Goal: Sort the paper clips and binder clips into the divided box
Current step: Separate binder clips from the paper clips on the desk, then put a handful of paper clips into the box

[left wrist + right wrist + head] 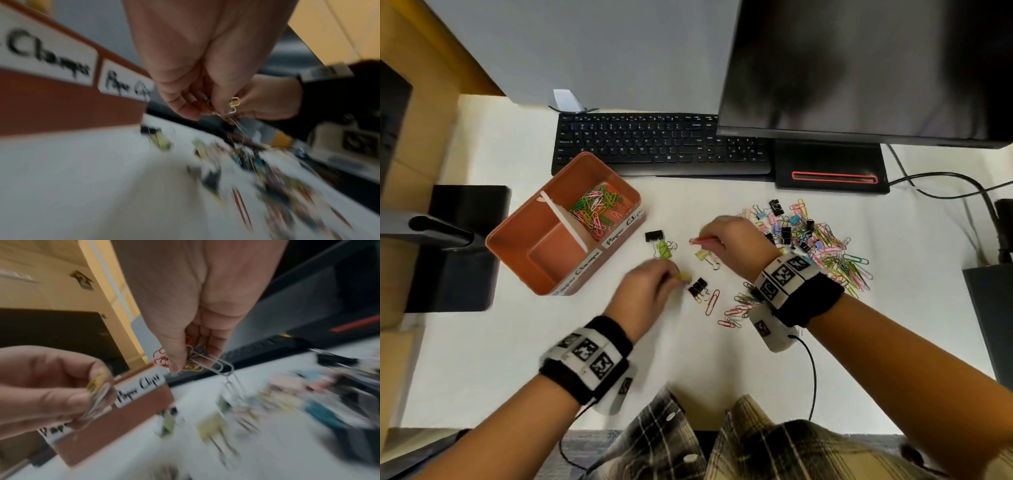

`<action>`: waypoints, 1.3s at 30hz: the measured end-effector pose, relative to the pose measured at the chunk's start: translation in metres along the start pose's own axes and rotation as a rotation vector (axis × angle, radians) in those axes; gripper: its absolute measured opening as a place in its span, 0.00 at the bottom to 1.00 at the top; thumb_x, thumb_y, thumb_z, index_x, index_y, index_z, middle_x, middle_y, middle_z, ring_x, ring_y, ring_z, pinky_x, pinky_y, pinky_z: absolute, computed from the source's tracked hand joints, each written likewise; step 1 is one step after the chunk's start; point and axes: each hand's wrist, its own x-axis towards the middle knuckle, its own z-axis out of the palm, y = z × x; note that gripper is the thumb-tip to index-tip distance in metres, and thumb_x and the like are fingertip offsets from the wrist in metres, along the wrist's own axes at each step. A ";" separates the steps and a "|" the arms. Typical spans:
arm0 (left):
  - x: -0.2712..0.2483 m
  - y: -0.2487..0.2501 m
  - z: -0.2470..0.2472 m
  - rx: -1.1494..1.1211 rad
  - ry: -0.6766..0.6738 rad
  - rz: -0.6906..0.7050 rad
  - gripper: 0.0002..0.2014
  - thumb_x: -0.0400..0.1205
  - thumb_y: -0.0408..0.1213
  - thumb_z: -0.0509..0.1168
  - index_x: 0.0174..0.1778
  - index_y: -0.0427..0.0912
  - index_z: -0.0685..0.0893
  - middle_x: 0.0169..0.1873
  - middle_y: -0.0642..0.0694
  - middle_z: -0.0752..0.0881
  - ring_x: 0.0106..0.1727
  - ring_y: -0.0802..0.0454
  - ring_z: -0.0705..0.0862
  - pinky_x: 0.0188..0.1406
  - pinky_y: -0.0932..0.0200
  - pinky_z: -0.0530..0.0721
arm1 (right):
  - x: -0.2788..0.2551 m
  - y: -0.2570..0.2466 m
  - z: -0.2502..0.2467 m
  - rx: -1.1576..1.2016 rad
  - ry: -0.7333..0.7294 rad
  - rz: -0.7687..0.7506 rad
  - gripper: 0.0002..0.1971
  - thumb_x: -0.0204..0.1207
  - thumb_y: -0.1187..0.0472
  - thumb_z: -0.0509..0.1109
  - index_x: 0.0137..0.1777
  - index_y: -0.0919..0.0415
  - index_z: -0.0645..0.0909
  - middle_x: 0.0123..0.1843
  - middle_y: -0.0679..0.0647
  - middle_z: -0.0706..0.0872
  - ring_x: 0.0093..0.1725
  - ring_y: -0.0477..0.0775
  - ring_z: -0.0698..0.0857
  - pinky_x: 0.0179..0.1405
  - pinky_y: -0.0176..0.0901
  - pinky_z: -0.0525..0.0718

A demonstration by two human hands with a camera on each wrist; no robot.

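Both hands hold paper clips beside the box

Here the left hand [650, 284] pinches a few paper clips, yellow and white [233, 105], between thumb and fingertips above the desk [517, 359]. The right hand [736, 240] grips a bunch of coloured paper clips [180, 360], with a silver one hanging below. The orange divided box [517, 260] stands to the left; its far compartment holds a heap of paper clips [595, 209], and paper labels run along its near wall. Four binder clips [664, 248] lie between the hands. The mixed pile [815, 240] sits to the right, near the keyboard [654, 144].
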 end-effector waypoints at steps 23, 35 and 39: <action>0.000 -0.002 -0.028 -0.065 -0.196 -0.146 0.07 0.78 0.46 0.66 0.42 0.48 0.84 0.32 0.53 0.85 0.31 0.63 0.81 0.35 0.62 0.79 | -0.009 0.001 0.002 0.176 0.008 0.102 0.09 0.78 0.53 0.67 0.55 0.54 0.82 0.42 0.42 0.83 0.38 0.37 0.79 0.40 0.29 0.77; 0.003 0.009 0.081 0.099 -0.271 -0.327 0.27 0.70 0.51 0.73 0.59 0.39 0.76 0.61 0.39 0.75 0.61 0.40 0.77 0.63 0.51 0.76 | -0.098 0.076 0.046 0.128 -0.230 0.177 0.30 0.69 0.53 0.77 0.70 0.56 0.73 0.54 0.46 0.74 0.48 0.42 0.73 0.50 0.33 0.68; 0.007 0.017 0.092 0.144 -0.235 -0.301 0.32 0.70 0.47 0.74 0.68 0.42 0.73 0.62 0.42 0.73 0.63 0.41 0.75 0.65 0.53 0.72 | -0.094 0.083 0.045 0.031 -0.182 0.194 0.37 0.65 0.51 0.79 0.74 0.53 0.68 0.71 0.55 0.72 0.69 0.54 0.73 0.68 0.46 0.73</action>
